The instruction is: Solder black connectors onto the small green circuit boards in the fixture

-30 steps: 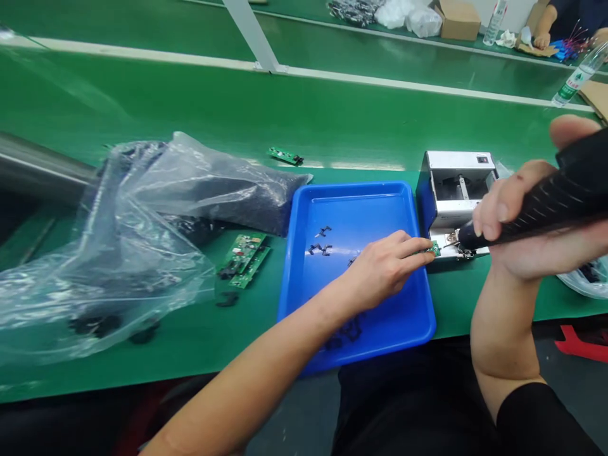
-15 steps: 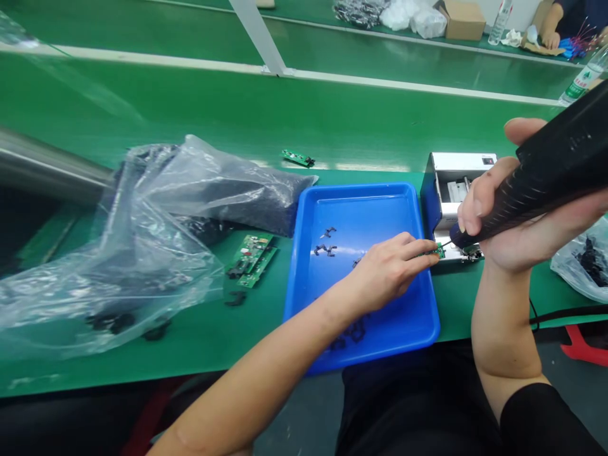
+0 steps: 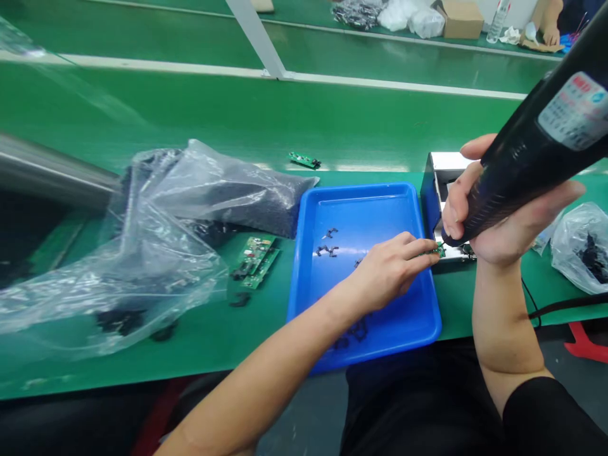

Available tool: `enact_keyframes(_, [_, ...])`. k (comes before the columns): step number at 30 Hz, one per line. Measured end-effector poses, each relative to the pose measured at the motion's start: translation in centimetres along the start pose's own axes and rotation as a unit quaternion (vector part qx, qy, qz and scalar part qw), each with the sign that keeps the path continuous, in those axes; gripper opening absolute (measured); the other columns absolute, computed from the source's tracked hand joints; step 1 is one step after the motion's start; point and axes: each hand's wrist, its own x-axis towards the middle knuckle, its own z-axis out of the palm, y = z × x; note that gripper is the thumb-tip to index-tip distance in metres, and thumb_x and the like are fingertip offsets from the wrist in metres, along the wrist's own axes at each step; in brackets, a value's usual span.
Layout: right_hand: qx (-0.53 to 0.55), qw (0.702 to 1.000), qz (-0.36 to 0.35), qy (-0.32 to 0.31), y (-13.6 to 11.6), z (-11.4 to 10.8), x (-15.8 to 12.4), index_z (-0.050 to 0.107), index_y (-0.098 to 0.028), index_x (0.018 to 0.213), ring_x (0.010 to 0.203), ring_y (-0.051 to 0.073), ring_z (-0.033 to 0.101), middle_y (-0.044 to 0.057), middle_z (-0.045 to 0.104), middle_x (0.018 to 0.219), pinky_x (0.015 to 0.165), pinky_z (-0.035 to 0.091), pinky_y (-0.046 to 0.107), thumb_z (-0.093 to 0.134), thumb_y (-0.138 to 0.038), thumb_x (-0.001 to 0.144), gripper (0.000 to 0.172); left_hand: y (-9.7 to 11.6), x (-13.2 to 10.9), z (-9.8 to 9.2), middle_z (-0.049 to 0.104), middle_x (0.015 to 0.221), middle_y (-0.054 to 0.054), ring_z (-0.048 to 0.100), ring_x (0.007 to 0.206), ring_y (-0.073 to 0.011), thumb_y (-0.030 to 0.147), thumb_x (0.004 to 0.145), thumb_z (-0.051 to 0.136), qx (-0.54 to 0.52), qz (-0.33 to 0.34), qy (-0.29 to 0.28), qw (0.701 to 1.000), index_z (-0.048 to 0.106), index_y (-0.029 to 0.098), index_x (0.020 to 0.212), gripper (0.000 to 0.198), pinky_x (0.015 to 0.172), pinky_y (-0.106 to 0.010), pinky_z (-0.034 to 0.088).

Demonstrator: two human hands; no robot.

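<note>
My right hand [image 3: 498, 237] is wrapped round a thick black electric screwdriver [image 3: 532, 149], which slants down to the left. Its tip is close to a small green circuit board [image 3: 441, 251]; whether they touch cannot be made out. My left hand [image 3: 392, 269] pinches that board at the right rim of a blue tray [image 3: 297, 266], its fingers covering part of it. Small black plastic parts [image 3: 327, 251] lie in the tray, some hidden under my left forearm. Just behind the board stands a silver and black box-shaped machine [image 3: 430, 190], partly covered by my right hand.
A big clear bag of dark parts [image 3: 247, 196] lies left of the tray. Beside it are stacked circuit boards [image 3: 256, 261] and a loose black part [image 3: 240, 299]. Another board [image 3: 304, 161] sits behind the tray. A smaller bag [image 3: 582, 250] rests at right. A person's hand [image 3: 551, 35] shows at the far bench.
My right hand and the screwdriver have shifted left and turned steeper, bringing a label on the screwdriver into view. My left hand keeps its place with the board.
</note>
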Motion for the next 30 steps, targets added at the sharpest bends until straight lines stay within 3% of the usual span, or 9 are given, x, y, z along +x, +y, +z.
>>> enact_keyframes(7, [0.083, 0.996, 0.010, -0.029, 0.3, -0.2, -0.1, 0.073, -0.027, 0.099, 0.036, 0.013, 0.048, -0.006, 0.064, 0.057, 0.034, 0.036, 0.026, 0.079, -0.075, 0.066, 0.058, 0.0, 0.0, 0.1, 0.071, 0.128, -0.009, 0.061, 0.093, -0.0192, 0.007, 0.101, 0.046, 0.011, -0.010, -0.014, 1.000, 0.070, 0.018, 0.121, 0.034, 0.080, -0.032, 0.059])
enact_keyframes(11, [0.086, 0.996, -0.010, -0.016, -0.2, 0.1, 0.1, 0.075, -0.025, 0.104, 0.035, 0.012, 0.046, -0.005, 0.062, 0.055, 0.033, 0.034, 0.025, 0.076, -0.078, 0.069, 0.063, -0.2, 0.0, 0.1, 0.070, 0.129, -0.008, 0.061, 0.094, -0.0194, 0.007, 0.101, 0.047, 0.001, -0.009, -0.009, 1.000, 0.070, 0.018, 0.121, 0.032, 0.081, -0.033, 0.059])
enact_keyframes(16, [-0.006, 0.998, -0.038, 0.045, -3.5, -1.1, -1.6, 0.076, -0.028, 0.100, 0.037, 0.012, 0.050, -0.005, 0.058, 0.056, 0.038, 0.042, 0.026, 0.068, -0.081, 0.075, 0.059, -0.3, 0.0, 0.2, 0.069, 0.132, -0.008, 0.064, 0.099, -0.0192, 0.006, 0.099, 0.047, -0.005, -0.008, -0.007, 1.000, 0.070, 0.018, 0.122, 0.034, 0.084, -0.032, 0.059])
enact_keyframes(19, [-0.077, 0.989, -0.090, 0.094, -4.6, -2.5, -3.0, 0.074, -0.029, 0.100, 0.039, 0.012, 0.048, -0.004, 0.056, 0.059, 0.039, 0.044, 0.028, 0.061, -0.084, 0.078, 0.061, -0.4, 0.0, 0.2, 0.069, 0.132, -0.008, 0.064, 0.102, -0.0199, 0.005, 0.098, 0.049, -0.006, -0.011, -0.011, 1.000, 0.070, 0.019, 0.122, 0.035, 0.084, -0.032, 0.060])
enact_keyframes(22, [-0.095, 0.978, -0.147, 0.111, -3.7, -3.4, -3.6, 0.072, -0.028, 0.096, 0.034, 0.011, 0.040, -0.004, 0.052, 0.056, 0.035, 0.038, 0.028, 0.050, -0.088, 0.079, 0.067, -0.4, 0.0, 0.2, 0.069, 0.133, -0.008, 0.064, 0.101, -0.0202, 0.004, 0.097, 0.049, -0.007, -0.008, -0.011, 1.000, 0.070, 0.018, 0.122, 0.035, 0.084, -0.033, 0.060])
enact_keyframes(30, [-0.043, 0.985, -0.160, 0.047, -0.6, -4.6, -4.1, 0.073, -0.027, 0.106, 0.033, 0.013, 0.042, -0.002, 0.059, 0.057, 0.033, 0.035, 0.028, 0.034, -0.093, 0.082, 0.080, -0.2, 0.1, 0.1, 0.070, 0.132, -0.007, 0.064, 0.098, -0.0199, 0.005, 0.098, 0.050, 0.006, -0.008, -0.004, 1.000, 0.070, 0.019, 0.121, 0.034, 0.081, -0.032, 0.059])
